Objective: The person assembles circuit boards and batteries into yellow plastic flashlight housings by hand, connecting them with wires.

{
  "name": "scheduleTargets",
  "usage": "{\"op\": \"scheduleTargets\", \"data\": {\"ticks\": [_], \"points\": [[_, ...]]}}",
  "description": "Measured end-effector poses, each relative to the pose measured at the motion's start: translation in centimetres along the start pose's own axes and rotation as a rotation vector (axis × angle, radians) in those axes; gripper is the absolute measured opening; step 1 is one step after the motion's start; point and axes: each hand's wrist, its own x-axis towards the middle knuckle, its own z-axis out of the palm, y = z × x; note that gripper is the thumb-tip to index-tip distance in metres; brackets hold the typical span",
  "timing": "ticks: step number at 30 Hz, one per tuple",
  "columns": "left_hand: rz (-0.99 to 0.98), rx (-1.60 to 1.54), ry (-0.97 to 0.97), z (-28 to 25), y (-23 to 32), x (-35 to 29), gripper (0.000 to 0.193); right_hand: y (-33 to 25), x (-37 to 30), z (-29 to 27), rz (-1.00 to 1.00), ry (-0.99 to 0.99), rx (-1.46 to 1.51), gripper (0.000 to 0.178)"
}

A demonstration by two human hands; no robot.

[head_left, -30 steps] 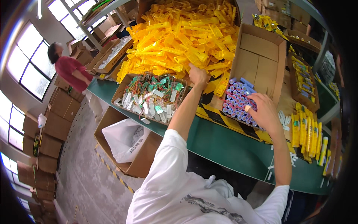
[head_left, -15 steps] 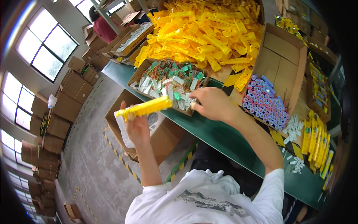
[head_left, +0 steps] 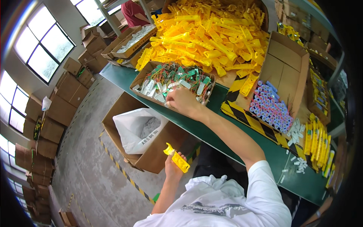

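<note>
Two hands at work, clock read from the middle of the view. Left hand (head_left: 172,170), at 6, has a yellow plastic shell (head_left: 180,162) clasped between thumb and fingers, off the table's near edge. Likely kept low and close so the other arm has a free path over the green table (head_left: 302,185). Loose parts seem set out for short reaches: shallow box (head_left: 149,98) of white and green wired pieces near 12, yellow heap (head_left: 211,41) behind it toward 1, cardboard tray (head_left: 287,72) with violet-blue cells (head_left: 269,106) around 3. Carton (head_left: 160,160) with white bag (head_left: 130,130) stands at 8, below table level.

Pose: left forearm rises from 6, wrist turned in, shell tilted with its forked end to 11, other end to 5. Right forearm slants from 4 toward 11; right hand (head_left: 183,101) bends over the box's near side, fingers curled. Fingertips largely hidden; cannot tell whether they pinch a piece.
</note>
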Motion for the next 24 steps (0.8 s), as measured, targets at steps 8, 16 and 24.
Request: {"op": "scheduleTargets", "data": {"ticks": [8, 16, 24], "points": [[0.267, 0.188, -0.247, 5.7, 1.8, 1.7, 0.034, 4.4, 1.9, -3.4, 0.736, 0.009, 1.416, 0.025], [0.872, 0.619, -0.173, 14.2, 9.8, 7.6, 0.044, 3.3, 4.7, -3.9, 0.466, -0.34, 0.917, 0.028], [0.813, 0.619, -0.153, 13.9, 13.4, 12.6, 0.033, 2.1, 2.8, -2.3, 0.119, -0.238, -0.047, 0.036]]}}
